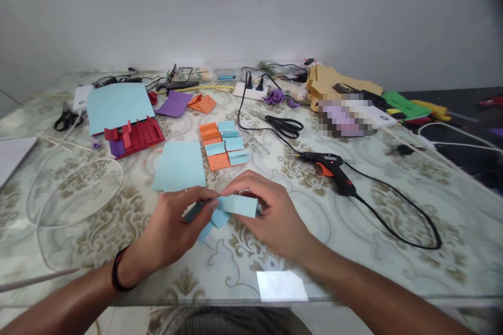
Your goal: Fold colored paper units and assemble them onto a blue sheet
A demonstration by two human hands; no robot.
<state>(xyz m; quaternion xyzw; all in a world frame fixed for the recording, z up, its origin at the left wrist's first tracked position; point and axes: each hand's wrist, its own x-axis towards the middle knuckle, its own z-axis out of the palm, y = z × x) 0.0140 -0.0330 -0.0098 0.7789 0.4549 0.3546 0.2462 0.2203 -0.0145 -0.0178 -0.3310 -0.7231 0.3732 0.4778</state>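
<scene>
Both my hands meet over a light blue folded paper piece [234, 205] near the table's front edge. My left hand [173, 230] pinches its left end, fingers closed, a black band on the wrist. My right hand [271, 214] curls over the right end and presses the fold with its fingers closed on the paper. Part of the paper is hidden under my fingers. A flat light blue sheet [179, 166] lies just behind my left hand. Behind that, several small folded orange and blue pieces [223, 145] sit in a cluster.
A black and orange glue gun [332, 167] with a looping cable lies at right. Black scissors [285, 125], a power strip [253, 91], red folded paper [135, 136], a large blue sheet [118, 106], purple paper [175, 103] and brown paper [334, 84] crowd the back. A white slip [281, 286] lies at the front edge.
</scene>
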